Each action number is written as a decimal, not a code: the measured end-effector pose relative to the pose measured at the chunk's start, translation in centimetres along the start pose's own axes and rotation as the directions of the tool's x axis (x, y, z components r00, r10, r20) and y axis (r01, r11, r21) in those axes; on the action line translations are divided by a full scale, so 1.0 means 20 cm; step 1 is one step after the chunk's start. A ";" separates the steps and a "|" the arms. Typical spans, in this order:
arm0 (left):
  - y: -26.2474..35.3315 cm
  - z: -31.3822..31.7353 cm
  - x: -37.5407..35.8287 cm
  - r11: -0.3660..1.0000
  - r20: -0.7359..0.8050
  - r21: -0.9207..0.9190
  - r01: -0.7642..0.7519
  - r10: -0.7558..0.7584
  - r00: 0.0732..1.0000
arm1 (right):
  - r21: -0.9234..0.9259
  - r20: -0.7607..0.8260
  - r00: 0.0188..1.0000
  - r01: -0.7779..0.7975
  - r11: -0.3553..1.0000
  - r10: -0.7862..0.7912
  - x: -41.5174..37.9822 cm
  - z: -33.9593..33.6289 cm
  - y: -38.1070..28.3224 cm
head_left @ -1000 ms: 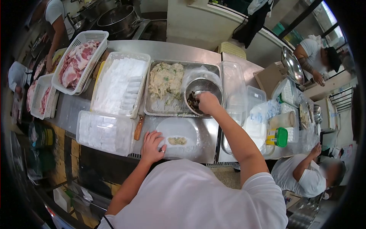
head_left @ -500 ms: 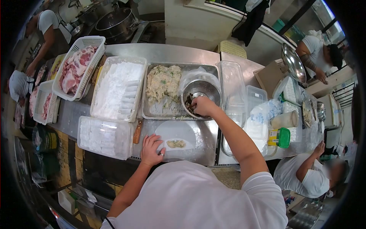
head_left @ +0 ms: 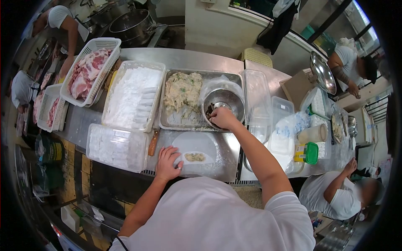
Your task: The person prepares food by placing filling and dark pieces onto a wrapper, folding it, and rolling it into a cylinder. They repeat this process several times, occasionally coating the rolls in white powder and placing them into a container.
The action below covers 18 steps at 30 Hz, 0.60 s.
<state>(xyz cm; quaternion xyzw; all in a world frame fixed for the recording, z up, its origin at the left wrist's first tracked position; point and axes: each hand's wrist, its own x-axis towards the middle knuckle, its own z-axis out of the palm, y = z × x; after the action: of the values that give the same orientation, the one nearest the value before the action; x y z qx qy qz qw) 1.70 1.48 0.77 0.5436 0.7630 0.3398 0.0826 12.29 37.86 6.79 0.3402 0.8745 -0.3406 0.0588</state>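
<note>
My left hand [head_left: 168, 163] lies flat on the steel worktop, fingers spread, at the left edge of a thin white round wrapper sheet [head_left: 209, 146]. On the sheet's near part sits a small strip of pale filling [head_left: 195, 157] with green bits. My right hand [head_left: 224, 118] reaches into a steel bowl [head_left: 234, 104], its fingers bent together at dark chopped food [head_left: 209, 109] on the bowl's left side. The fingertips are partly hidden there. The bowl stands in a metal tray [head_left: 165, 123], beside a mound of pale filling with green flecks [head_left: 182, 93].
Left of the tray are a tub of white powder with white rolls [head_left: 132, 92], a lidded clear box [head_left: 116, 148], a wooden handle [head_left: 153, 143] and a basket of raw meat [head_left: 90, 73]. Clear containers [head_left: 256, 96] and a green-lidded tub [head_left: 310, 153] stand right. Other people work on both sides.
The view has shifted slightly. My right hand stays in the bowl with its fingers at the dark food, and my left hand remains flat by the wrapper.
</note>
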 end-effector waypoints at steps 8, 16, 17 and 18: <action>-0.01 -0.01 -0.01 1.000 0.000 -0.018 0.009 -0.009 1.000 | -0.243 -0.090 0.991 -0.113 0.963 0.094 0.02 0.01 -0.06; -0.01 -0.02 -0.01 1.000 -0.006 -0.014 0.005 -0.005 1.000 | 0.265 0.159 0.985 -0.114 0.957 0.074 0.02 -0.06 0.06; -0.01 -0.02 -0.01 1.000 -0.013 -0.018 0.000 -0.001 1.000 | 0.217 0.149 0.987 -0.098 0.971 0.067 0.01 -0.07 0.06; -0.01 -0.01 -0.02 1.000 -0.009 -0.022 0.003 -0.003 1.000 | 0.223 0.178 0.981 -0.117 0.968 0.078 0.01 -0.07 0.07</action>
<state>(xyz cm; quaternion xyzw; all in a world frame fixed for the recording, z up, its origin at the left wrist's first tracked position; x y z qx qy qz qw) 1.56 1.04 0.83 0.5400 0.7605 0.3502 0.0856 13.17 39.72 7.04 0.3576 0.8029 -0.4645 0.1085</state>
